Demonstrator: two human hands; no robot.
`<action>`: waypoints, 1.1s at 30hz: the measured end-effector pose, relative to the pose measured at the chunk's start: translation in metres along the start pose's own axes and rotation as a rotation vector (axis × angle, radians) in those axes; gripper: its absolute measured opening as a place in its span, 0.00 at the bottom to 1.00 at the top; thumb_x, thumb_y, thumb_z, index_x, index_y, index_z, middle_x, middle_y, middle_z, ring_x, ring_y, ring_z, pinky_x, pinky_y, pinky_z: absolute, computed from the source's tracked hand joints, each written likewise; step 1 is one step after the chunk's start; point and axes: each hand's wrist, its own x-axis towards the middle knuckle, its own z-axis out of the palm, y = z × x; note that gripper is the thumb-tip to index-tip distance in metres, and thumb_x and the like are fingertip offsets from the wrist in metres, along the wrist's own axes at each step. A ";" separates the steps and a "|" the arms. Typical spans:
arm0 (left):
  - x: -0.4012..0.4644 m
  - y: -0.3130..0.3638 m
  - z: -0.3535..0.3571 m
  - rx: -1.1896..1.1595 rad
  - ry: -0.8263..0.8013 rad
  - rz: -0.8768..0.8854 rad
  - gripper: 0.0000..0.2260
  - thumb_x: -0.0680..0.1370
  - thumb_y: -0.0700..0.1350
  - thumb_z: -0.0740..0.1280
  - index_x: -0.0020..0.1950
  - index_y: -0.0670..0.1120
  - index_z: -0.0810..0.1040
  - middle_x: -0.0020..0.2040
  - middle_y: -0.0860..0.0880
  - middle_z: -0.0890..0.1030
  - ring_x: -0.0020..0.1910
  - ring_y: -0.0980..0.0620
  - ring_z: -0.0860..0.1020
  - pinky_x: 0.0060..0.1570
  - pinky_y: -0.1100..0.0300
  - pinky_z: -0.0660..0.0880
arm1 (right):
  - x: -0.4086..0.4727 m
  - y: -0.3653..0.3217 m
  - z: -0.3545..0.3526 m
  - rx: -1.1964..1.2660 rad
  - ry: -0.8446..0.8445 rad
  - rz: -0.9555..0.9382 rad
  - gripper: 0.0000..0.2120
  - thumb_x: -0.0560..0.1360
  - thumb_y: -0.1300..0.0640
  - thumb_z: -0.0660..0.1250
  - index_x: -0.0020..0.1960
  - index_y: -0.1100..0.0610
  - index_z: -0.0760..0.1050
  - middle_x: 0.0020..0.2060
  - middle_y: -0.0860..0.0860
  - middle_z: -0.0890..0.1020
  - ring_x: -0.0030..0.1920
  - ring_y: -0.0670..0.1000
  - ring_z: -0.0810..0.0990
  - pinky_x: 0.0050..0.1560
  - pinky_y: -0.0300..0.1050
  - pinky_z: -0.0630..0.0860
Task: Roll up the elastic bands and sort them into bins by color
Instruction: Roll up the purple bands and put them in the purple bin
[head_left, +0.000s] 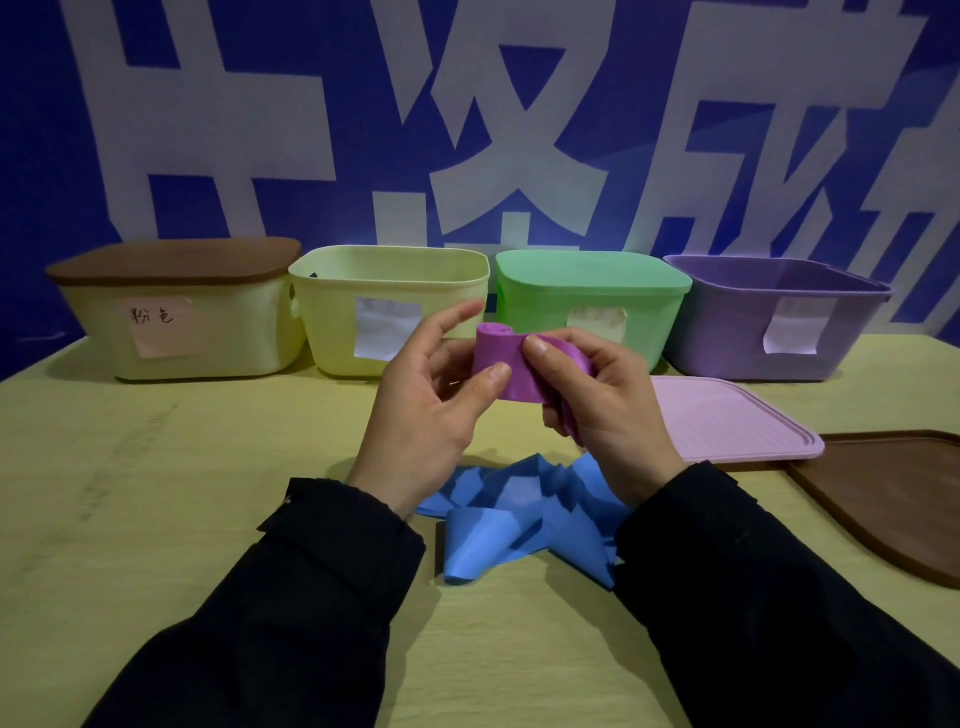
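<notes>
Centrally, a purple band (511, 366), partly rolled, is pinched between the left hand (423, 410) and right hand (597, 410), thumbs on its face; its tail disappears inside the right palm. Below lies a crumpled blue band (519, 514), partly covered by sleeves. The open purple bin (779, 317) sits right of centre; its label is unreadable.

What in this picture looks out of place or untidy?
Little. The blue band lies crumpled on the table, not yet rolled. Two lids are off: a pink lid and a brown lid lie at the right. The hands hold the purple band, partly rolled.
</notes>
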 end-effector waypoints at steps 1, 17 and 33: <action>0.001 -0.001 -0.001 0.027 0.002 -0.003 0.23 0.78 0.38 0.72 0.69 0.56 0.73 0.55 0.50 0.85 0.56 0.54 0.83 0.58 0.58 0.78 | 0.000 0.000 0.000 -0.016 -0.003 -0.008 0.07 0.80 0.58 0.68 0.45 0.55 0.82 0.26 0.49 0.76 0.24 0.47 0.72 0.23 0.37 0.67; -0.005 0.001 0.006 0.041 -0.004 0.062 0.16 0.81 0.42 0.68 0.67 0.55 0.76 0.57 0.50 0.83 0.55 0.50 0.83 0.54 0.54 0.81 | 0.002 -0.001 -0.002 0.037 0.035 -0.042 0.02 0.75 0.60 0.73 0.45 0.57 0.81 0.30 0.56 0.81 0.26 0.51 0.77 0.26 0.45 0.69; 0.002 0.005 -0.003 0.037 0.119 0.057 0.19 0.71 0.42 0.78 0.58 0.54 0.78 0.52 0.53 0.84 0.53 0.50 0.83 0.57 0.52 0.80 | 0.010 -0.004 -0.021 0.233 -0.138 0.142 0.05 0.65 0.64 0.74 0.38 0.55 0.83 0.35 0.55 0.84 0.31 0.52 0.82 0.32 0.41 0.81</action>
